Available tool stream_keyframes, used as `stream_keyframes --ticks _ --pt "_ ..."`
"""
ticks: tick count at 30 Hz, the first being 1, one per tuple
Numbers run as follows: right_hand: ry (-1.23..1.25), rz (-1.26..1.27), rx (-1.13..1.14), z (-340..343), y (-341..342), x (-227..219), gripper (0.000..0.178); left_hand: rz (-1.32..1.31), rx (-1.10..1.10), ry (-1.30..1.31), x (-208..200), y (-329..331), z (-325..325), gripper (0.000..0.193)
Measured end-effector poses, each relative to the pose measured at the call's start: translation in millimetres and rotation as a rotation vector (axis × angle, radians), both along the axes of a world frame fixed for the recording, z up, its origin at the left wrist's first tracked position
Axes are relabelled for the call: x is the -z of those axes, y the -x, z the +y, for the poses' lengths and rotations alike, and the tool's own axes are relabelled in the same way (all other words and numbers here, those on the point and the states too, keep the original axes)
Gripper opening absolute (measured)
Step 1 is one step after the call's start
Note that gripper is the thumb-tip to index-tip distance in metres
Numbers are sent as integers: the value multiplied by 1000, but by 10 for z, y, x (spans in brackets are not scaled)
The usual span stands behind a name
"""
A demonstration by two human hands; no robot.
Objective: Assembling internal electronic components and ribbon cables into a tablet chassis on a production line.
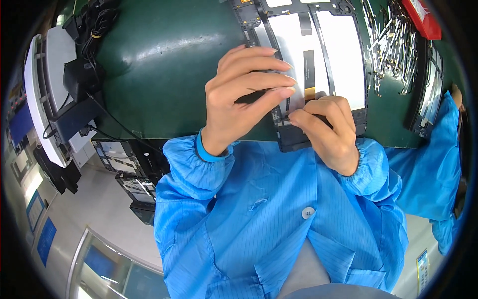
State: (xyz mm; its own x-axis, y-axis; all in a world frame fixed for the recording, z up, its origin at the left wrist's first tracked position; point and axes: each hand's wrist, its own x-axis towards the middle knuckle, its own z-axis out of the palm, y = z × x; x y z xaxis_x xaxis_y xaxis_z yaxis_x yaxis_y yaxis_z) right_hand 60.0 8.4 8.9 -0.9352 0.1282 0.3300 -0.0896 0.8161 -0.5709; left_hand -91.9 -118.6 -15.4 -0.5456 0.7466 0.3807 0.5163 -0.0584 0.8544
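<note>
In front of me on the green table lies an opened tablet-like device (343,55) with a black frame, pale silvery panels and dark ribbon strips. Over its left edge reaches my left hand (244,87), fingers stretched out and slightly apart, thumb tip near the index tip. A blue band circles that wrist. At the device's near left corner, my right hand (328,127) is closed, with thumb and forefinger pinched down by a small connector area. What sits between those fingertips is too small or hidden to name. A dark ribbon strip (309,70) runs along the device's middle.
Many thin strips (393,50) lie piled at the right, beside a red tray (423,19). Another opened device (428,94) stands near a co-worker's blue sleeve (428,164). Black cables (102,22) and a white-and-black stand (47,94) occupy the left. More devices (122,157) are stacked below the table edge.
</note>
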Motion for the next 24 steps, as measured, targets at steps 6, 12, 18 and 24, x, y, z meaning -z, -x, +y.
stream_keyframes --ticks 6,12,18,24 --pt "-31 7 -46 26 14 4 27 -14 -6 1 -5 3 14 15" --pt "-28 13 -50 14 15 -2 28 -39 -3 -16 -12 21 15 11" --pt "-38 10 -53 7 6 7 29 -70 -41 -41 0 3 39 6" --pt "-61 9 -65 22 22 -1 31 32 -33 20 -93 52 68 7"
